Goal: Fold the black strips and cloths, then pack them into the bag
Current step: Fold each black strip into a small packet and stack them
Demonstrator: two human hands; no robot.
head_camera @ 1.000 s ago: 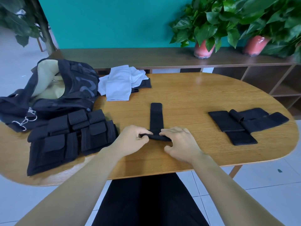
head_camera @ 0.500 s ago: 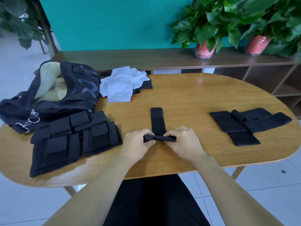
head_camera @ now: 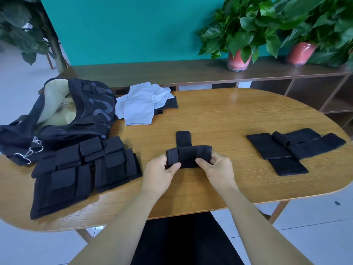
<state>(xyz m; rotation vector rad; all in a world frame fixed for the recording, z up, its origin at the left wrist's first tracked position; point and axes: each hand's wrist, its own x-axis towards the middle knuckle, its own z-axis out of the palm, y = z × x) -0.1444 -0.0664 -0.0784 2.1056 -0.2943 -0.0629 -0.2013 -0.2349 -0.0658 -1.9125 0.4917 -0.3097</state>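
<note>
From the head view, at centre frame: gripping a black strip between both hands just above the wooden table, left hand pinching its left end with thumb on the near face and fingers curled behind, right hand pinching the right end the same way. Lying doubled over between the hands, the strip's far tail resting flat on the table and pointing toward the top of the frame. Lying well apart at right of frame: a loose group of black cloths, overlapping one another. Sitting at upper left: an open black bag, pale lining showing. Lying just below it: black pouched panels. Resting right of the bag: light blue cloths.
</note>
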